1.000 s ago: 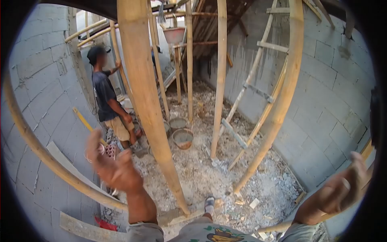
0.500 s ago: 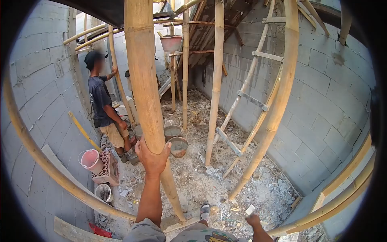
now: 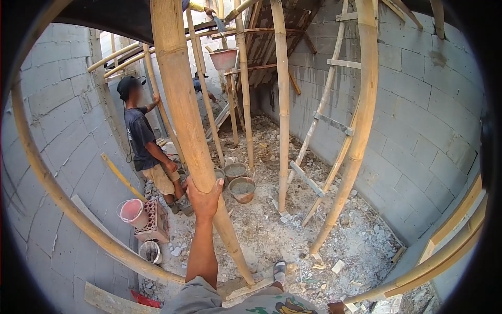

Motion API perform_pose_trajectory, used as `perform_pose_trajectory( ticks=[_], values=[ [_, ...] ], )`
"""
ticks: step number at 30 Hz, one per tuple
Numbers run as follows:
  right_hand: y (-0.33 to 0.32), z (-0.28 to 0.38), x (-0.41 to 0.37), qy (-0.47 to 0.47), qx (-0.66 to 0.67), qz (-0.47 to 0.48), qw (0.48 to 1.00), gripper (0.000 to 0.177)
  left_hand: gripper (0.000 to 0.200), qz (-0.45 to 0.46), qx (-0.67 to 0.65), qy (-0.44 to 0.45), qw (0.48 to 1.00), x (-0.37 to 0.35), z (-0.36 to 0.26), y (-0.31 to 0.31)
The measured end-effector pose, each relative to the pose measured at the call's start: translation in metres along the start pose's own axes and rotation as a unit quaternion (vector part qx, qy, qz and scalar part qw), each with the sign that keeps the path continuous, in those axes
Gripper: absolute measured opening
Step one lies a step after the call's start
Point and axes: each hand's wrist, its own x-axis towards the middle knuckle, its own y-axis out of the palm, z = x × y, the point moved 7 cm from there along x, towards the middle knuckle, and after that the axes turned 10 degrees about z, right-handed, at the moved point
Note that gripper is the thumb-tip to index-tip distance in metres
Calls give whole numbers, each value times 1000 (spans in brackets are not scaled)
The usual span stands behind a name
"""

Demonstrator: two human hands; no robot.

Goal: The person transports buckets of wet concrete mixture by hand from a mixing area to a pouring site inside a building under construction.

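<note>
My left hand (image 3: 204, 200) is wrapped round a thick bamboo pole (image 3: 180, 99) that stands slightly tilted in front of me, its foot on the rubble floor. Low at the bottom edge is my right hand (image 3: 336, 307), mostly cut off, beside the end of a slanting bamboo pole (image 3: 379, 290); its fingers cannot be made out. Beyond my left hand, buckets of grey mix (image 3: 242, 189) stand on the ground.
A person (image 3: 144, 138) stands at left, one hand on a pole; another bends at the back. Above, a yellow-sleeved arm (image 3: 197, 7) holds a tool near a hanging bucket (image 3: 224, 58). A wooden ladder (image 3: 333, 124) leans at right. A pink bucket (image 3: 133, 212) rests on a crate (image 3: 156, 222).
My view has shifted, and my left hand keeps its grip on the pole. My right hand has dropped toward the bottom edge. A yellow-sleeved arm has appeared above the hanging bucket.
</note>
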Motion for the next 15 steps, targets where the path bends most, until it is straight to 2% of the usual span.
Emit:
perform_pose_trajectory(
  ticks=[2, 8, 15],
  values=[
    [1, 2, 2, -1, 12, 0, 1000, 38, 47, -6, -32, 7, 999, 0, 1, 1],
    [3, 4, 3, -6, 57, 5, 998, 36, 47, -11, -10, 27, 1000, 0, 5, 1],
    [8, -2, 1, 0, 170, 29, 985, 35, 47, -5, -40, 4, 999, -2, 0, 3]
  ],
)
